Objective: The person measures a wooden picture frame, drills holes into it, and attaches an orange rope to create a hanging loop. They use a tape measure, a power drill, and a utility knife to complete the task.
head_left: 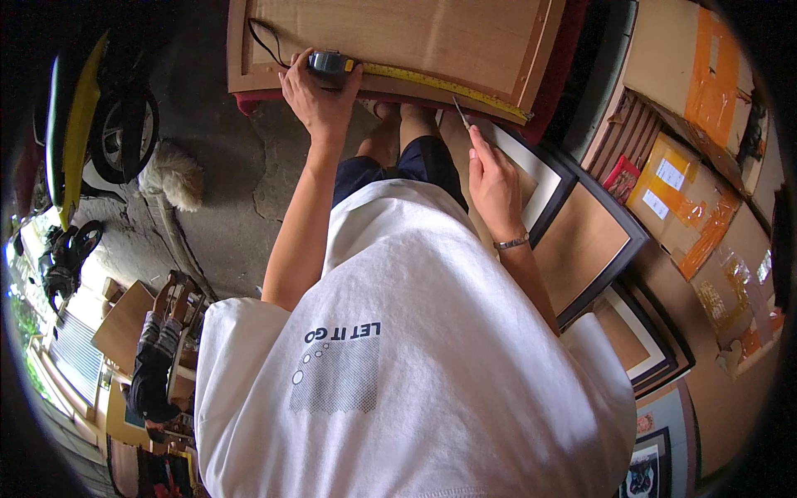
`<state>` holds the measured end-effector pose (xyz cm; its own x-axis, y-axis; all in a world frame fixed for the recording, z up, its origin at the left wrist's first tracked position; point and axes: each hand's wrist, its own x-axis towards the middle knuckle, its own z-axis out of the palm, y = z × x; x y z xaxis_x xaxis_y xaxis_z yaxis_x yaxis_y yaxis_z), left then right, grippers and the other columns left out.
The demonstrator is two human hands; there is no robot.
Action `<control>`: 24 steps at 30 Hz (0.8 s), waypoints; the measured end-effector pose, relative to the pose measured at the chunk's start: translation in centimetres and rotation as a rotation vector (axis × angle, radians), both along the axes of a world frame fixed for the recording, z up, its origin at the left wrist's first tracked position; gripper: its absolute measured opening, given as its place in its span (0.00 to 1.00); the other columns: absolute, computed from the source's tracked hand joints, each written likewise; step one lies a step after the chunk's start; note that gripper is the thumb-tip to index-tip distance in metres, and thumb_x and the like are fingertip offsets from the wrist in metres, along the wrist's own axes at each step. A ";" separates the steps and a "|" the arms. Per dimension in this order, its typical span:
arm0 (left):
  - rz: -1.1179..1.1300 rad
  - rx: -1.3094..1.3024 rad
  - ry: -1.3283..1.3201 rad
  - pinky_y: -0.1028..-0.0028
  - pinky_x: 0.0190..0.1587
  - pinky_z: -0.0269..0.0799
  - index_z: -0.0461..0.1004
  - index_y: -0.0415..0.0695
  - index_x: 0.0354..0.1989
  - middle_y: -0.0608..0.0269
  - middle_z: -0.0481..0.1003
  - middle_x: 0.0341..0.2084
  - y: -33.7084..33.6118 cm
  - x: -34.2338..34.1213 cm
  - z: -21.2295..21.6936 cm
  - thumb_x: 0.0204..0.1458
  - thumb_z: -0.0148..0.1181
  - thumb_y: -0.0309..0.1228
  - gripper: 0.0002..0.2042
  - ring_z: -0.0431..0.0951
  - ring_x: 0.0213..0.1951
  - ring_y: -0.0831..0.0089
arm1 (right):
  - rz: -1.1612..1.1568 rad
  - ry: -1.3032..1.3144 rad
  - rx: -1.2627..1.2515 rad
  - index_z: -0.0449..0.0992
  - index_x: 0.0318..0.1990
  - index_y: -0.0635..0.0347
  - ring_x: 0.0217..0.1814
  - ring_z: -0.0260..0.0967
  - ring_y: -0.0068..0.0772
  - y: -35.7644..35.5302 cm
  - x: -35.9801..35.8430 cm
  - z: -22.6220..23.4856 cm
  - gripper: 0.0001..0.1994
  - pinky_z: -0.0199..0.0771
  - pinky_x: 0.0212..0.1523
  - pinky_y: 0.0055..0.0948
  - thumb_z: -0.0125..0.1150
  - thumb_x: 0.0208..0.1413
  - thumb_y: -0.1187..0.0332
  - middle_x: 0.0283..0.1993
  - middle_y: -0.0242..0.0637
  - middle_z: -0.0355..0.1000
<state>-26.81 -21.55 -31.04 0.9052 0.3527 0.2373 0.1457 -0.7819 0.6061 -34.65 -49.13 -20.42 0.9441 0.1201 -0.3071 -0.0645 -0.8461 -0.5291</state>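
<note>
While the wooden panel lies flat across the top of the view, a tape measure case is pressed down onto its near rail by the left hand. That grip is closed over the case from behind, fingers spread on either side. A yellow tape blade is drawn out from the case toward the right along the panel's near edge, ending near the right corner. A black cord is looped on the panel just left of the case.

A thin pencil-like marker is pinched in the right hand, its tip held just below the blade, about two thirds of the way along. The grip is tight on the marker, fingers curled. A metal bracelet is worn on that wrist.

Red padding is seen under the panel's left corner. Black picture frames are stacked to the right, just beside the right forearm. Cardboard boxes with orange tape are piled farther right. On the cracked concrete floor at left, a small fluffy white dog is lying near a yellow scooter. Another person is seated at lower left, well apart.
</note>
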 end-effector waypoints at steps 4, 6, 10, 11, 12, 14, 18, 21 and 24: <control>-0.001 0.000 0.002 0.48 0.70 0.52 0.68 0.43 0.56 0.52 0.72 0.51 0.1 0.0 0.0 0.39 0.77 0.49 0.37 0.70 0.56 0.51 | 0.018 -0.038 -0.006 0.73 0.62 0.60 0.44 0.77 0.53 0.0 -0.1 -0.4 0.19 0.77 0.44 0.43 0.55 0.65 0.72 0.44 0.53 0.78; 0.002 0.008 -0.008 0.48 0.70 0.52 0.68 0.43 0.56 0.52 0.72 0.50 0.1 0.0 -0.1 0.39 0.77 0.49 0.37 0.70 0.56 0.50 | 0.024 -0.025 -0.025 0.73 0.62 0.60 0.44 0.78 0.53 0.1 0.1 -0.2 0.19 0.77 0.44 0.43 0.54 0.65 0.72 0.45 0.52 0.78; 0.005 -0.007 -0.008 0.49 0.67 0.56 0.68 0.43 0.56 0.53 0.72 0.48 0.1 0.1 0.1 0.39 0.77 0.48 0.37 0.70 0.55 0.50 | 0.041 -0.011 -0.084 0.72 0.63 0.58 0.42 0.77 0.54 0.2 0.0 -0.3 0.19 0.78 0.42 0.43 0.54 0.65 0.71 0.43 0.52 0.78; 0.006 -0.022 -0.007 0.50 0.65 0.57 0.68 0.43 0.56 0.53 0.72 0.47 0.1 0.3 0.5 0.39 0.78 0.47 0.37 0.70 0.54 0.51 | 0.052 -0.021 -0.103 0.71 0.63 0.57 0.42 0.77 0.54 0.2 0.1 -0.4 0.19 0.78 0.41 0.44 0.54 0.65 0.70 0.42 0.52 0.78; 0.024 -0.053 0.011 0.51 0.64 0.58 0.67 0.43 0.56 0.53 0.71 0.47 -0.1 0.6 1.0 0.39 0.78 0.47 0.37 0.70 0.53 0.51 | 0.086 0.013 -0.159 0.71 0.64 0.56 0.40 0.77 0.54 0.2 0.4 -0.1 0.20 0.79 0.39 0.44 0.54 0.65 0.70 0.41 0.52 0.77; 0.065 -0.116 0.043 0.53 0.60 0.60 0.67 0.41 0.56 0.52 0.70 0.46 -0.9 1.2 1.8 0.41 0.77 0.46 0.37 0.69 0.52 0.51 | 0.159 0.076 -0.272 0.69 0.65 0.54 0.37 0.77 0.54 0.3 1.3 1.0 0.20 0.79 0.35 0.45 0.54 0.66 0.68 0.37 0.51 0.76; 0.109 -0.472 -0.179 0.57 0.55 0.61 0.65 0.38 0.56 0.48 0.69 0.46 -2.7 3.4 0.5 0.44 0.76 0.46 0.36 0.68 0.50 0.52 | 0.381 0.116 -0.459 0.68 0.66 0.53 0.31 0.78 0.51 0.2 3.4 2.9 0.22 0.80 0.30 0.43 0.52 0.65 0.69 0.33 0.50 0.74; 0.145 -0.441 -0.163 0.58 0.55 0.62 0.64 0.37 0.55 0.48 0.69 0.46 -3.1 4.7 0.0 0.46 0.73 0.49 0.36 0.69 0.49 0.52 | 0.598 0.041 -0.553 0.71 0.61 0.61 0.28 0.80 0.45 0.2 5.6 4.3 0.20 0.82 0.28 0.36 0.51 0.61 0.72 0.32 0.51 0.76; 0.100 -0.131 -0.142 0.57 0.54 0.62 0.64 0.36 0.55 0.49 0.70 0.44 -2.7 5.0 -0.9 0.46 0.71 0.51 0.37 0.70 0.48 0.52 | 0.691 0.113 -0.600 0.71 0.62 0.60 0.28 0.79 0.48 1.5 8.0 5.2 0.20 0.81 0.30 0.41 0.52 0.63 0.70 0.30 0.48 0.75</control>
